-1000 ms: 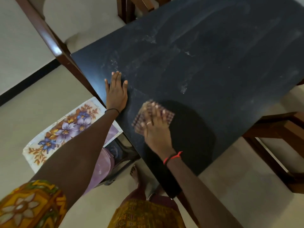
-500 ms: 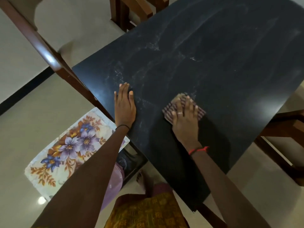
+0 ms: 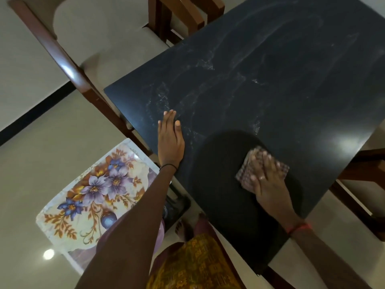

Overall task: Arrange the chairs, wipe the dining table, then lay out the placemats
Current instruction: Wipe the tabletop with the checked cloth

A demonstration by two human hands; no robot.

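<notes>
A dark dining table fills the upper right, its top streaked with pale wipe marks. My right hand presses flat on a folded checked cloth near the table's near edge, fingers spread over it. My left hand rests flat on the tabletop by its left edge, fingers straight and together. A floral placemat with purple flowers lies on something low to the left of the table, partly hidden by my left arm.
A wooden chair with a pale cushion stands at the table's left corner. Another wooden chair is at the far side, and a wooden frame shows at the right. A black object sits under the table edge. My foot is on the tiled floor.
My right hand has slid the cloth to the right across the tabletop, along its near edge. My left hand has stayed flat on the table.
</notes>
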